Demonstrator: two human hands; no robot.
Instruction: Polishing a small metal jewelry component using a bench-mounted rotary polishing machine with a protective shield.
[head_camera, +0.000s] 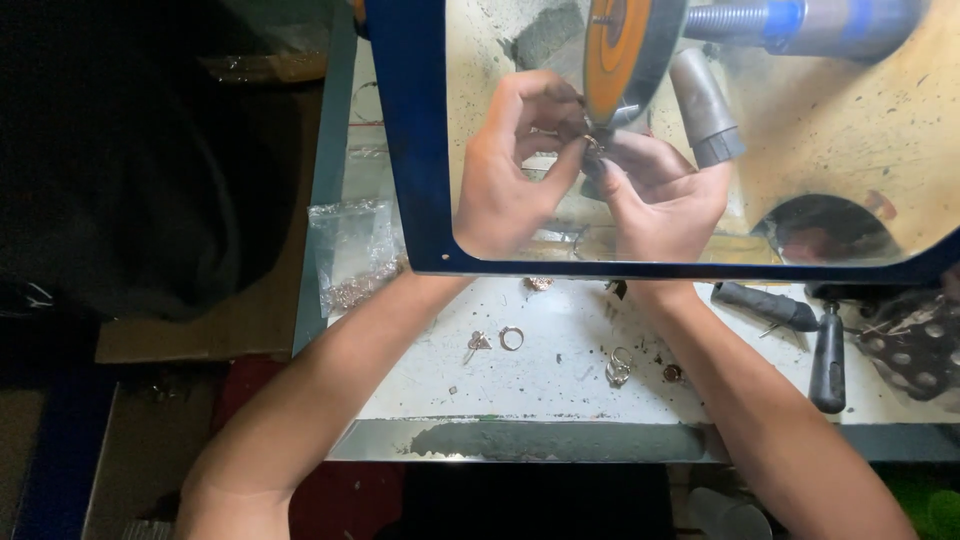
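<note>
Behind a clear shield in a blue frame (412, 150), my left hand (510, 170) and my right hand (660, 195) meet around a small metal ring (592, 148). Both pinch it with fingertips and press it against the lower edge of an orange polishing wheel (622, 55). The wheel sits on a threaded spindle (800, 22) running to the right. A grey suction nozzle (705, 108) points down beside the wheel, just above my right hand.
On the white bench (560, 385) lie several loose rings and jewellery bits (512, 338) (618, 368). A clear plastic bag of small pieces (352, 255) sits at the left edge. Black-handled tools (828, 360) (765, 305) lie at the right, by a dotted cloth (915, 345).
</note>
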